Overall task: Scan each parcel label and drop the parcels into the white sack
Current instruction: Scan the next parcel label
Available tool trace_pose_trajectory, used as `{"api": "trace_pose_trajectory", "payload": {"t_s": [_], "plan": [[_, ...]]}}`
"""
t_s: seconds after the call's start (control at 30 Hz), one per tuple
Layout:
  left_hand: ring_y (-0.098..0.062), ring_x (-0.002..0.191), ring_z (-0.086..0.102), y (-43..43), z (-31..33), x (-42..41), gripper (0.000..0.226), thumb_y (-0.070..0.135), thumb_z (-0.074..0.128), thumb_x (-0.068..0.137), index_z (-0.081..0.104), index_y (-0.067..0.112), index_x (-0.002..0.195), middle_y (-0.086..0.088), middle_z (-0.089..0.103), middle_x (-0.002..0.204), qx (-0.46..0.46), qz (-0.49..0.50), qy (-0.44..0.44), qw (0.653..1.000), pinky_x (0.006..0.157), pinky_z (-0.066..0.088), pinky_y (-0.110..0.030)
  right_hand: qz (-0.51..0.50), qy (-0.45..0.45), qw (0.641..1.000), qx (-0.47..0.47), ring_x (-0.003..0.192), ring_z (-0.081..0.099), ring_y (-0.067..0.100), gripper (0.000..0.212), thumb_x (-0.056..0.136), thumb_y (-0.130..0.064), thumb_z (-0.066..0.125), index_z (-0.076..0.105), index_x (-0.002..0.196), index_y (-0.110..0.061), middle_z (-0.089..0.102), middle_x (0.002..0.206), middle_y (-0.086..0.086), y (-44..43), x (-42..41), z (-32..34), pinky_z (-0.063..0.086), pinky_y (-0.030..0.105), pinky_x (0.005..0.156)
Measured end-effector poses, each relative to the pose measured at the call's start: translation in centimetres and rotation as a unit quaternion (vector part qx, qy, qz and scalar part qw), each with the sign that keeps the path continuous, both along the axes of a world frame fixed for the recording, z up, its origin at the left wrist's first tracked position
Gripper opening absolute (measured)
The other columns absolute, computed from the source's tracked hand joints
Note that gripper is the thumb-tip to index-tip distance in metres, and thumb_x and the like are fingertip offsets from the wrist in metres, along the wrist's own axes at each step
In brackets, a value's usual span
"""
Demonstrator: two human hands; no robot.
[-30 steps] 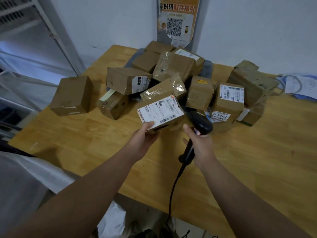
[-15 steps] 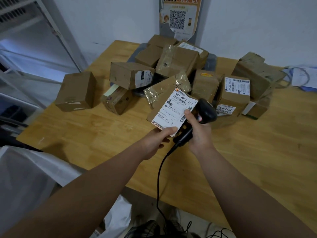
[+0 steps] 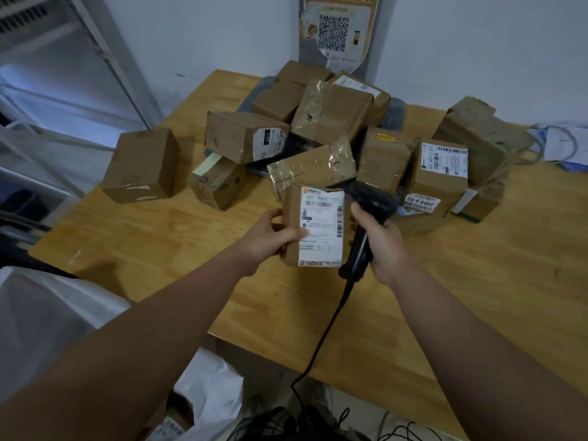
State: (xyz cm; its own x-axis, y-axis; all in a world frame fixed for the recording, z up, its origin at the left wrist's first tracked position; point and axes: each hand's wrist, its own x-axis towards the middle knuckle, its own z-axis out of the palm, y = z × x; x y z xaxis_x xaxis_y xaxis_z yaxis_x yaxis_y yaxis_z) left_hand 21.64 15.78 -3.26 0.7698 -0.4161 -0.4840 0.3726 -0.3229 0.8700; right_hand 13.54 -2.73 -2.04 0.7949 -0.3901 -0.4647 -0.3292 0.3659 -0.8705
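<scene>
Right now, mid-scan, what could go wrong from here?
1. The black handheld scanner in the right hand sits beside the brown cardboard parcel with the white label, seemingly not aimed at it; it might read a labelled box in the pile instead.
2. The left hand has its grip on one edge only, thumb on the label; the parcel could slip.
3. The black cable hangs off the wooden table towards the floor; it could snag.

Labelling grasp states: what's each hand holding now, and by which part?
Left hand grips the labelled parcel by its left edge, thumb on the label face. Right hand grips the black scanner by its handle.
</scene>
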Motion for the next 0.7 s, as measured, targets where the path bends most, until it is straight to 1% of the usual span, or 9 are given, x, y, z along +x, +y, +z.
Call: {"api": "trace_pose_trajectory", "payload": {"t_s": [0.07, 0.1, 0.13, 0.17, 0.23, 0.33, 0.47, 0.57, 0.7], "plan": [[-0.012, 0.092, 0.062, 0.6, -0.5, -0.2, 0.097, 0.019, 0.075, 0.082, 0.008, 0.028, 0.153, 0.002, 0.058, 0.105, 0.003, 0.022, -0.006, 1.0, 0.072, 0.054, -0.028, 0.01, 0.009, 1.0, 0.007, 0.09, 0.063, 0.019, 0.017, 0.085, -0.021, 0.072, 0.066, 0.098, -0.014, 0.066, 0.09, 0.002, 0.6, -0.5, 0.1, 0.051, 0.039, 0.086], [-0.009, 0.089, 0.06, 0.9, -0.9, -0.4, 0.104, 0.017, 0.076, 0.082, 0.001, 0.032, 0.153, 0.005, 0.056, 0.102, 0.004, 0.027, -0.013, 1.0, 0.068, 0.054, -0.026, 0.029, 0.009, 1.0, 0.005, 0.078, 0.062, 0.017, 0.006, 0.085, -0.013, 0.07, 0.066, 0.09, -0.012, 0.064, 0.08, 0.002, 1.0, -0.8, 0.1, 0.053, 0.035, 0.076], [-0.005, 0.087, 0.059, 1.2, -1.3, -0.6, 0.109, 0.014, 0.076, 0.081, -0.004, 0.035, 0.152, 0.007, 0.054, 0.101, 0.005, 0.029, -0.023, 0.999, 0.064, 0.054, -0.023, 0.045, 0.013, 0.999, -0.008, 0.065, 0.059, 0.017, 0.005, 0.085, -0.008, 0.067, 0.064, 0.082, -0.01, 0.061, 0.07, 0.004, 1.6, -1.1, 0.2, 0.05, 0.033, 0.065], [-0.003, 0.087, 0.059, 1.5, -1.6, -0.9, 0.111, 0.013, 0.076, 0.081, -0.006, 0.037, 0.152, 0.008, 0.055, 0.101, 0.004, 0.033, -0.029, 0.999, 0.062, 0.054, -0.021, 0.055, 0.018, 0.998, -0.035, 0.055, 0.054, 0.018, 0.012, 0.084, -0.006, 0.066, 0.062, 0.074, -0.008, 0.057, 0.061, 0.005, 2.1, -1.4, 0.1, 0.046, 0.032, 0.057], [-0.002, 0.089, 0.059, 1.8, -2.2, -1.3, 0.111, 0.012, 0.075, 0.082, -0.007, 0.039, 0.152, 0.009, 0.056, 0.102, 0.0, 0.047, -0.035, 0.998, 0.062, 0.054, -0.02, 0.069, 0.02, 0.993, -0.089, 0.046, 0.047, 0.02, 0.025, 0.085, -0.01, 0.068, 0.057, 0.062, -0.007, 0.051, 0.052, 0.007, 3.0, -1.9, -0.3, 0.041, 0.031, 0.05], [-0.001, 0.088, 0.058, 2.0, -2.5, -1.4, 0.109, 0.011, 0.074, 0.083, -0.005, 0.04, 0.152, 0.01, 0.056, 0.101, -0.005, 0.057, -0.036, 0.998, 0.062, 0.054, -0.019, 0.071, 0.027, 0.989, -0.126, 0.042, 0.047, 0.018, 0.031, 0.085, -0.019, 0.073, 0.058, 0.059, -0.008, 0.052, 0.049, 0.005, 4.0, -2.6, -0.8, 0.042, 0.026, 0.045], [0.003, 0.088, 0.056, 1.9, -2.4, -1.4, 0.11, 0.014, 0.075, 0.082, -0.006, 0.038, 0.152, 0.015, 0.054, 0.1, -0.006, 0.052, -0.041, 0.998, 0.063, 0.053, -0.016, 0.068, 0.043, 0.986, -0.145, 0.043, 0.051, 0.017, 0.031, 0.084, -0.026, 0.074, 0.06, 0.062, -0.01, 0.054, 0.048, 0.003, 4.6, -2.9, -1.0, 0.045, 0.028, 0.046], [0.005, 0.084, 0.055, 1.8, -2.3, -1.4, 0.109, 0.013, 0.074, 0.083, -0.006, 0.038, 0.151, 0.017, 0.052, 0.097, 0.0, 0.047, -0.049, 0.998, 0.059, 0.054, -0.014, 0.073, 0.064, 0.98, -0.176, 0.043, 0.052, 0.015, 0.028, 0.085, -0.024, 0.072, 0.061, 0.064, -0.011, 0.055, 0.047, 0.001, 4.8, -2.9, -0.8, 0.046, 0.027, 0.047], [0.006, 0.084, 0.054, 1.7, -2.3, -1.5, 0.108, 0.012, 0.074, 0.083, -0.005, 0.037, 0.151, 0.018, 0.051, 0.097, 0.004, 0.041, -0.058, 0.997, 0.062, 0.054, -0.016, 0.07, 0.072, 0.977, -0.187, 0.04, 0.051, 0.013, 0.026, 0.085, -0.021, 0.07, 0.06, 0.064, -0.01, 0.054, 0.046, 0.0, 5.1, -3.0, -0.6, 0.044, 0.026, 0.047]]}}
